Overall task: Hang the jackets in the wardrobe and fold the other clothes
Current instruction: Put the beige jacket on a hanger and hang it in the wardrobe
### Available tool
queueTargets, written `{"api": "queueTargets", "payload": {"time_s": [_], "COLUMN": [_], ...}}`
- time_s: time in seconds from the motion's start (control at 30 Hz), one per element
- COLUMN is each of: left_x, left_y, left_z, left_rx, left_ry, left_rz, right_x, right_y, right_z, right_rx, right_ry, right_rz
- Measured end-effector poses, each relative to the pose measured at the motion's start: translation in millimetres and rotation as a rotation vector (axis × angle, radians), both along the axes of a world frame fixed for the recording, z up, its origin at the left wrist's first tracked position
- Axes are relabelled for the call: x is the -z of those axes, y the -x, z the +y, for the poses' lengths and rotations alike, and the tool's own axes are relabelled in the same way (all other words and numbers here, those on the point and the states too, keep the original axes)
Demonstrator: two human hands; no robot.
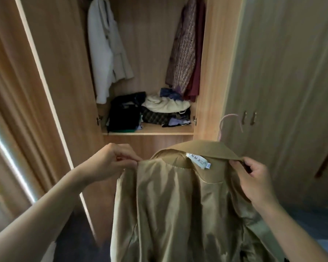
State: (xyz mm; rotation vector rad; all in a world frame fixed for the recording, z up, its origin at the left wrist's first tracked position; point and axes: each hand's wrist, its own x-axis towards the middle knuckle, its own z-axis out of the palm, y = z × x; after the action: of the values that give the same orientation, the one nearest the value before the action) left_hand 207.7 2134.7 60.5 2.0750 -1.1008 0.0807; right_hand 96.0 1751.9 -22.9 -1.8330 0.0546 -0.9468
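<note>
- A dark blue floor (pixel 311 224) shows at the bottom right, below the person's arms; a bright strip of light runs down the left edge beside a wooden door panel (pixel 51 91).
- The left hand (pixel 110 159) is raised in front of the wardrobe, its fingers curled and pinching the left shoulder edge of the tan jacket (pixel 178 205).
- The right hand (pixel 254 180) pinches the jacket's collar tip on the right side, thumb on top.
- The jacket hangs between the two hands with its shiny lining facing the camera and a white label (pixel 199 160) at the neck.
- A pink hanger hook (pixel 229 123) rises just behind the collar; the jacket seems to sit on the hanger, though the shoulders of it are hidden.
- Beyond, the wardrobe (pixel 150 44) stands open, with free hanging room in the middle between two groups of garments.
- A white coat (pixel 102 53) hangs at the left, a patterned maroon garment (pixel 186 53) at the right.
- On the shelf (pixel 150 130) below lie piles of clothes (pixel 159 110), dark ones left and a cream one right.
- To the right, closed wardrobe doors (pixel 282 72) carry two handles.
</note>
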Motion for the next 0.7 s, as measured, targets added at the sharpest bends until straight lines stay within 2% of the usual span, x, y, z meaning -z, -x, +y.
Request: {"api": "queueTargets", "payload": {"time_s": [0.1,0.27,0.43,0.7], "left_x": [2.0,20.6,34.0,8.2], "left_y": [-19.9,-64.8,-118.8,-205.0], "left_z": [8.3,21.2,44.0,72.5], "left_rx": [0.036,-0.038,0.001,0.055], "left_ry": [-0.074,0.089,0.131,0.054], "left_rz": [0.099,0.234,0.378,0.372], "right_x": [4.8,14.3,15.8,-17.3], "right_y": [-27.0,-76.6,-135.3,-225.0], "right_z": [-4.5,1.2,12.3,37.9], "right_rx": [-0.029,-0.096,-0.144,-0.245], "right_ry": [-0.012,-0.068,-0.048,0.154], "right_rz": [0.014,0.040,0.047,0.014]}}
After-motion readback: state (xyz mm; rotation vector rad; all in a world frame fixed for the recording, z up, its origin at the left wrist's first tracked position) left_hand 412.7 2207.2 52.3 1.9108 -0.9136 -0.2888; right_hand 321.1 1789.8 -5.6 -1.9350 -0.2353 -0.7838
